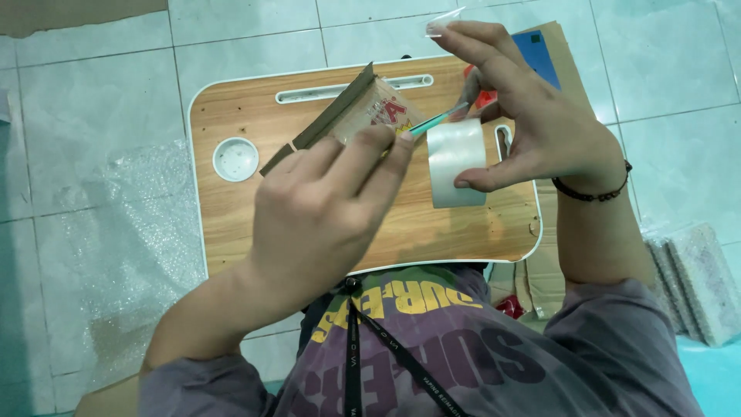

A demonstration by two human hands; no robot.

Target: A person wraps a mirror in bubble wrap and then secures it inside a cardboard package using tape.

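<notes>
While my right hand (pixel 532 116) grips the clear tape roll (pixel 457 161) above the wooden lap table (pixel 231 208), my left hand (pixel 332 208) pinches a small teal cutter (pixel 438 120) against the tape, near a brown parcel (pixel 347 112).

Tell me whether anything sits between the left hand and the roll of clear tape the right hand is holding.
Nothing visible does. The left hand pinches a thin teal tool whose tip reaches toward the tape roll held in the right hand. The cardboard packet lies behind them, over the lap table, not between.
</notes>
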